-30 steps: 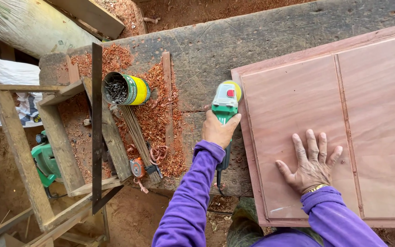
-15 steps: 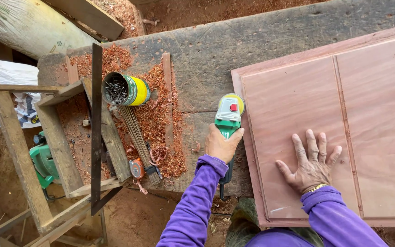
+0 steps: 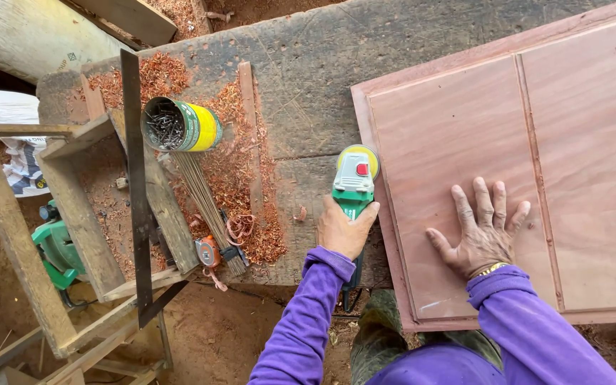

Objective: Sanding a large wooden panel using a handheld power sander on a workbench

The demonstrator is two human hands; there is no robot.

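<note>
A green sander [image 3: 354, 178] is gripped by the left hand [image 3: 344, 229] at the panel's [image 3: 572, 142] left edge; the right hand [image 3: 483, 235] is pressed flat, fingers spread; sanding progress cannot be told

A wooden panel [image 3: 507, 164] lies on the right of the workbench [image 3: 301, 85]. The right hand [image 3: 483, 232] rests flat on its near part. Left of the panel's edge, the left hand [image 3: 344, 228] grips a sander [image 3: 354, 178]. Farther left a can of nails [image 3: 180, 125] lies among shavings [image 3: 240, 171], with a tape measure [image 3: 208, 251] nearer.
</note>
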